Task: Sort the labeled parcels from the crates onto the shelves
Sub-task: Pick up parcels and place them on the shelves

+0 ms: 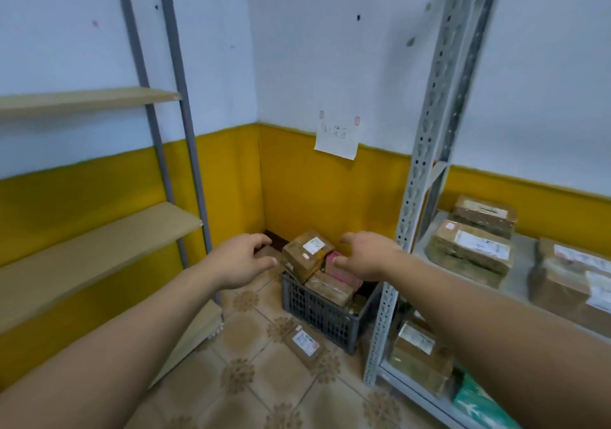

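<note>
The dark grey crate (317, 313) on the floor holds two brown boxes that can be seen and one pink parcel (344, 273); the top brown box (307, 254) is tilted and has a white label; one small parcel (305, 344) lies on the tiles just beside the crate. The left hand (244, 260) and the right hand (367, 256) reach out over the crate, fingers a little bent, holding nothing; three big parcels (472, 251) sit on the metal shelf (519, 275).

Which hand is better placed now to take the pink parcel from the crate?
Right. The right hand is open, and its fingertips appear right at the pink parcel in the crate. The left hand is on the far side of the tilted brown parcel, which lies between.
</note>
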The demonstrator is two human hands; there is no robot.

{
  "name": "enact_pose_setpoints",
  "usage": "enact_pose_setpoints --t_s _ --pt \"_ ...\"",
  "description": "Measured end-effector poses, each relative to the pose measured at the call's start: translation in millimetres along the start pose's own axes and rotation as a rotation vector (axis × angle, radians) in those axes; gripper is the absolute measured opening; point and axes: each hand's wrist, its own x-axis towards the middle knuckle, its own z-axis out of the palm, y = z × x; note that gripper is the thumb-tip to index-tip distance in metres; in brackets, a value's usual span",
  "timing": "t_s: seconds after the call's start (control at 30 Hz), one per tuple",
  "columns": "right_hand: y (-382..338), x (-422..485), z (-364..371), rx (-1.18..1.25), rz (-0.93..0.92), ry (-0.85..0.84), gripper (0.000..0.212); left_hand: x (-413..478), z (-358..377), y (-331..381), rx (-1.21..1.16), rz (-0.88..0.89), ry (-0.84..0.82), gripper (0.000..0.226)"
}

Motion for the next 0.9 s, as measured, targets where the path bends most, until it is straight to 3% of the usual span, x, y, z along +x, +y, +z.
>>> enact_pose_setpoints --t_s 0.27,0.63,0.9 --pt "-27 91 26 -0.005 0.024 -0.097 0.057 77 16 -60 -0.035 -0.01 -0.111 0.054" --pt "46 253 55 0.06 0.076 -0.267 0.06 243 72 -84 -0.031 -0.12 -0.333 0.055" --pt "84 353 109 0.183 0.253 -0.364 0.059 355 110 -145 -0.019 -0.174 -0.467 0.051"
